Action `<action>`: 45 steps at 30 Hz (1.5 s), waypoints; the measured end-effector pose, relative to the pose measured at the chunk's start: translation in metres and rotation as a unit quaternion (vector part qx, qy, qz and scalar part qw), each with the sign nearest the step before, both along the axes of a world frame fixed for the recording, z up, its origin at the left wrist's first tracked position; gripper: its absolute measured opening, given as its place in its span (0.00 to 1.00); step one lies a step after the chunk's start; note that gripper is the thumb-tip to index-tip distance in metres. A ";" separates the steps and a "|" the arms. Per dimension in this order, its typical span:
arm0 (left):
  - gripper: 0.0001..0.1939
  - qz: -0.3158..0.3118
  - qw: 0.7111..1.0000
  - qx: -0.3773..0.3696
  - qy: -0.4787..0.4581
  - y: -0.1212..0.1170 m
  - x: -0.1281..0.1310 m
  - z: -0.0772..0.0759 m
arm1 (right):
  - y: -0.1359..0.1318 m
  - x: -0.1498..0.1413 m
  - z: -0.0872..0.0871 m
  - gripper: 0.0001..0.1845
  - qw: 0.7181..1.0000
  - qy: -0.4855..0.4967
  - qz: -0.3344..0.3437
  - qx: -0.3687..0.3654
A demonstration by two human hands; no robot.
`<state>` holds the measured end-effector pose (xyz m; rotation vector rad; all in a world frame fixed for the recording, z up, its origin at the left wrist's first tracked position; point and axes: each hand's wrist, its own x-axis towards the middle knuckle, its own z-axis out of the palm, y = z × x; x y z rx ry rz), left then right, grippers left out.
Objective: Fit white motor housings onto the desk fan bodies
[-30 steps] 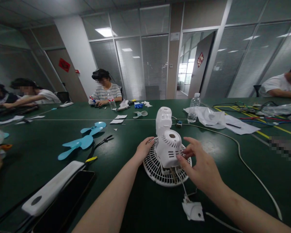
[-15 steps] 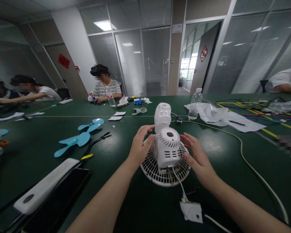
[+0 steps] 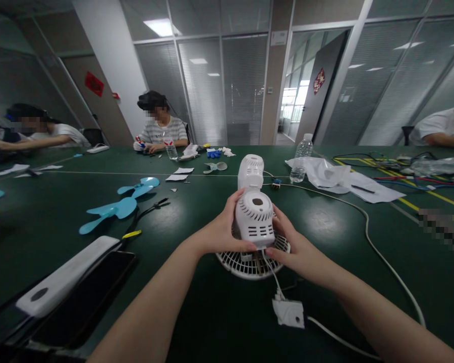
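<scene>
A white slotted fan motor cover (image 3: 254,214) is between my hands, over a round white fan grille (image 3: 238,264) on the green table. My left hand (image 3: 227,227) is closed around the cover's left side, its thumb along the lower edge. From the right, my right hand (image 3: 289,239) grips the cover, thumb near the bottom front. Behind it stands another white slotted housing (image 3: 250,171). A thin white cable (image 3: 271,272) runs from under the cover to a small white plate (image 3: 288,312). The grille's middle is hidden.
Left lie blue fan blades (image 3: 115,212), a white power strip (image 3: 68,275) and a black phone (image 3: 87,297). A water bottle (image 3: 302,156), plastic bag (image 3: 327,174) and paper (image 3: 378,187) are at the back right. A pale cord (image 3: 365,222) curves along the right. Other people sit around the table.
Both hands have moved inward from beside the motor cover and closed on its sides. The cover now sits slightly differently over the grille. The camera view has shifted a little.
</scene>
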<state>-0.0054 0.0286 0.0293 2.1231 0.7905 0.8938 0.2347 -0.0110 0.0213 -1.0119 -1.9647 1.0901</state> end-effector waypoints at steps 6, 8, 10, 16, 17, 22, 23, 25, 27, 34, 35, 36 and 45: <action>0.63 -0.005 0.999 -0.034 -0.006 0.002 -0.005 0.001 | 0.003 0.010 0.013 0.54 0.998 -0.043 0.036 -0.004; 0.61 -0.012 0.998 -0.059 0.012 0.002 -0.007 0.003 | 0.005 0.010 0.012 0.53 0.999 -0.045 0.019 -0.001; 0.60 -0.016 0.997 -0.074 0.032 0.003 -0.008 0.004 | 0.006 0.007 0.006 0.52 0.999 -0.035 -0.008 0.006; 0.63 -0.020 0.997 -0.052 0.060 0.006 -0.009 -0.002 | 0.007 -0.005 -0.017 0.52 0.998 0.018 -0.030 0.045; 0.64 -0.023 0.997 -0.046 0.062 0.006 -0.009 -0.003 | 0.008 -0.005 -0.019 0.51 0.998 0.025 -0.036 0.053; 0.65 -0.029 0.996 -0.039 0.070 0.007 -0.009 -0.003 | 0.011 -0.005 -0.022 0.47 0.994 0.021 -0.066 0.082; 0.64 -0.030 0.996 -0.044 0.072 0.007 -0.010 -0.002 | 0.010 -0.004 -0.021 0.47 0.994 0.018 -0.069 0.085; 0.64 -0.030 0.995 -0.058 0.077 0.007 -0.011 -0.002 | 0.008 -0.005 -0.017 0.45 0.993 0.010 -0.072 0.091; 0.63 -0.029 0.994 -0.072 0.081 0.007 -0.012 -0.002 | 0.006 -0.005 -0.013 0.44 0.993 0.001 -0.073 0.095; 0.60 -0.043 0.992 -0.084 0.079 0.010 -0.014 -0.005 | 0.004 -0.005 -0.009 0.43 0.992 -0.022 -0.074 0.097; 0.59 -0.047 0.992 -0.085 0.079 0.010 -0.014 -0.004 | 0.004 -0.004 -0.009 0.43 0.993 -0.019 -0.072 0.097; 0.59 -0.051 0.992 -0.089 0.079 0.011 -0.014 -0.004 | 0.004 -0.004 -0.009 0.44 0.993 -0.016 -0.071 0.095; 0.58 -0.061 0.987 -0.117 0.087 0.010 -0.016 -0.003 | 0.003 -0.003 -0.012 0.45 0.993 -0.004 -0.070 0.092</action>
